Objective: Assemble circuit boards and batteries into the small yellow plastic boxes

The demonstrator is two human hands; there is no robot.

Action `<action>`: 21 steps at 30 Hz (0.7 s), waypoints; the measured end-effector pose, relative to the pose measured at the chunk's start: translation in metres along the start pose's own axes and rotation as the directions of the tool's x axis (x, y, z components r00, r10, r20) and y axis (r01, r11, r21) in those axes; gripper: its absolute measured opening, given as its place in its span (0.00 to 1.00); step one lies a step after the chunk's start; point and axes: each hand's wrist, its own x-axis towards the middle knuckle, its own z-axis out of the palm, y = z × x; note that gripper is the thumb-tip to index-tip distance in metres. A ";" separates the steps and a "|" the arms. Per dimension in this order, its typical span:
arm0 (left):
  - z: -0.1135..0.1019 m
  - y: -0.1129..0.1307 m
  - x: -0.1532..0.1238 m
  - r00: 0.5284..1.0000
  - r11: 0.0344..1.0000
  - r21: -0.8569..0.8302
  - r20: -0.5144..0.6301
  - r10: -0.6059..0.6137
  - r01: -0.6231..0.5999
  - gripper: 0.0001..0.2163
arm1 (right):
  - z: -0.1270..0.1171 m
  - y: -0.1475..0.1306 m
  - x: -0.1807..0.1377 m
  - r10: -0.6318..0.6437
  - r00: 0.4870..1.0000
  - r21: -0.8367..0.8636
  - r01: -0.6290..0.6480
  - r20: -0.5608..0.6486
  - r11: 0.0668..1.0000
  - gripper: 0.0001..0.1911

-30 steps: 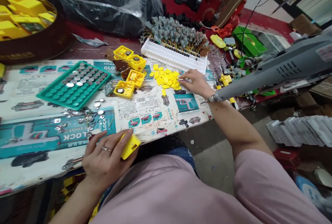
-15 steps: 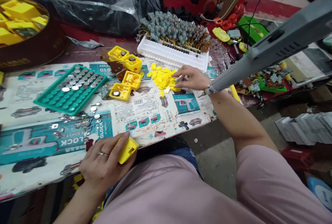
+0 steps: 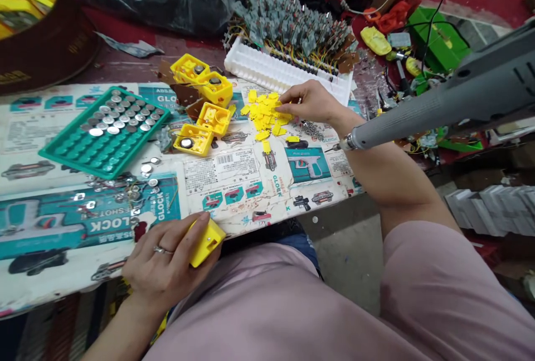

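My left hand [image 3: 165, 263] rests at the table's near edge, its fingers wrapped round a small yellow plastic housing [image 3: 205, 242]. My right hand [image 3: 311, 103] reaches across the table with its fingertips pinched on the far side of a pile of small yellow plastic tabs [image 3: 264, 115]. Several open yellow housings [image 3: 203, 112] lie left of the pile. A green tray [image 3: 100, 131] holding several button cells sits further left, with loose cells [image 3: 142, 177] scattered in front of it.
A grey electric screwdriver [image 3: 447, 102] hangs over my right forearm. A white rack [image 3: 284, 77] of wired circuit boards stands behind the pile. A brown tub [image 3: 39, 38] of yellow parts sits at the far left, black bagged parts behind. Printed cardboard [image 3: 234, 174] covers the table.
My right hand has shifted left and further into the yellow tab pile, closing its fingertips there. My left hand keeps the yellow housing in place. The view tilted slightly.
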 end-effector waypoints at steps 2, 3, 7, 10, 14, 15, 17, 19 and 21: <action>0.000 0.000 0.001 0.999 1.000 -0.021 -0.028 0.018 -0.018 0.42 | -0.006 -0.005 -0.004 0.016 0.999 0.024 -0.015 -0.028 1.000 0.20; 0.000 -0.001 0.002 0.999 0.999 -0.030 -0.034 0.025 -0.026 0.41 | -0.010 -0.007 -0.007 0.022 0.999 0.032 -0.021 -0.030 0.999 0.20; 0.001 0.000 0.004 0.999 0.999 -0.042 -0.041 0.018 -0.020 0.32 | -0.023 -0.015 -0.025 0.083 0.960 0.025 -0.093 0.268 0.995 0.23; 0.000 0.005 0.004 0.999 0.998 -0.066 -0.035 0.003 -0.005 0.22 | -0.024 -0.018 -0.036 0.161 0.914 -0.061 -0.149 0.373 0.987 0.27; 0.003 0.008 0.000 0.984 0.971 -0.235 -0.157 -0.081 0.043 0.18 | -0.019 -0.019 -0.043 0.234 0.971 -0.069 -0.230 0.057 0.971 0.27; 0.002 0.008 -0.001 0.978 0.948 -0.316 -0.177 -0.109 0.049 0.18 | -0.018 -0.018 -0.044 0.245 0.967 -0.031 -0.247 -0.071 0.968 0.26; -0.002 0.009 -0.002 0.954 0.850 -0.507 -0.157 -0.254 0.143 0.18 | -0.021 -0.014 -0.050 0.320 0.896 0.108 -0.302 -0.307 0.947 0.26; -0.012 0.010 -0.001 0.868 0.579 -0.742 0.005 -0.497 0.336 0.17 | -0.027 -0.007 -0.058 0.418 0.830 0.364 -0.284 -0.369 0.887 0.27; -0.026 0.009 0.000 0.715 0.095 -0.865 0.340 -0.611 0.493 0.22 | -0.036 0.001 -0.071 0.476 0.780 0.496 -0.249 -0.407 0.832 0.29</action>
